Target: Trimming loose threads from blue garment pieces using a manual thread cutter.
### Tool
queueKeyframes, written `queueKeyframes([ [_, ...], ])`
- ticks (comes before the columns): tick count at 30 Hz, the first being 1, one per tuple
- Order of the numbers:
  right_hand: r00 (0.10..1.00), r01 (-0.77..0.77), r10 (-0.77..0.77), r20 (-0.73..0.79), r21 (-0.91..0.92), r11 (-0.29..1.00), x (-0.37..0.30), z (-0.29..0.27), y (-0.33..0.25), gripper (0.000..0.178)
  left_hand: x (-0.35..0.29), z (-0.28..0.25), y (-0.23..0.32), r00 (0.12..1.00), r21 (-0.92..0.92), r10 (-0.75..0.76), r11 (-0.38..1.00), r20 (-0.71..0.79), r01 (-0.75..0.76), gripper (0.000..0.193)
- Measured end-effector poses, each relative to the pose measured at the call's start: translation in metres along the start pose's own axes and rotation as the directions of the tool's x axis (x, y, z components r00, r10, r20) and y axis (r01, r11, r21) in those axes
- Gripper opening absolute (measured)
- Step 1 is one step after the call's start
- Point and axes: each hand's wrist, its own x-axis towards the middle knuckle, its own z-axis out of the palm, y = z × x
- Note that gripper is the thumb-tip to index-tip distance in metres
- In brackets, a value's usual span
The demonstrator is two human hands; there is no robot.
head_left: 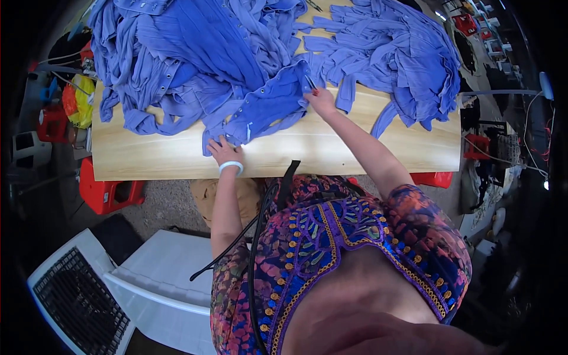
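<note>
A blue garment point(269, 100) with metal eyelets along its edge lies stretched near the front of the wooden table point(355, 142). My left hand point(225, 154), a pale bangle at its wrist, rests on the garment's lower left corner with its fingers spread. A small white tag or thread shows beside that corner. My right hand point(321, 102) is closed around small thread snips point(310, 82), their blades pointing up and left over the garment's right end. Behind the left hand rises a large heap of the same blue garments point(177, 53).
A second blue pile point(402, 71) covers the table's right side. Another pair of snips point(314, 5) lies at the far edge. Red stools point(112, 186) stand beneath the table. A white chair point(165, 266) is at my left. Yellow and orange bags point(83, 100) hang left of the table.
</note>
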Motion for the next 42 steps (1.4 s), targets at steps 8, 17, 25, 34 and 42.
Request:
queueKeyframes([
  [8,0.98,0.047,-0.03,-0.194,0.084,0.995,-0.105,-0.132,0.062,0.015,0.005,-0.009,0.001,0.999,0.01,-0.011,1.0,0.031,0.01,0.071],
  [17,0.907,-0.129,0.312,-0.282,0.519,0.845,-0.131,-0.214,0.066,0.01,0.022,-0.006,0.009,0.997,-0.281,-0.061,0.959,-0.044,0.046,0.049],
  [25,0.914,-0.235,0.38,-0.145,0.574,0.784,-0.129,-0.244,0.008,0.014,-0.004,-0.016,0.174,0.772,-0.406,0.597,0.663,-0.221,-0.629,0.021],
  [34,0.962,-0.144,0.264,-0.072,0.686,0.713,-0.138,-0.27,-0.035,0.023,-0.093,-0.061,0.302,0.47,-0.668,0.87,0.26,-0.151,-0.697,0.042],
  [42,0.989,0.108,0.014,-0.147,0.784,0.611,-0.114,-0.277,-0.123,0.026,-0.067,-0.025,0.307,0.659,-0.646,0.748,0.54,0.075,-0.539,0.034],
])
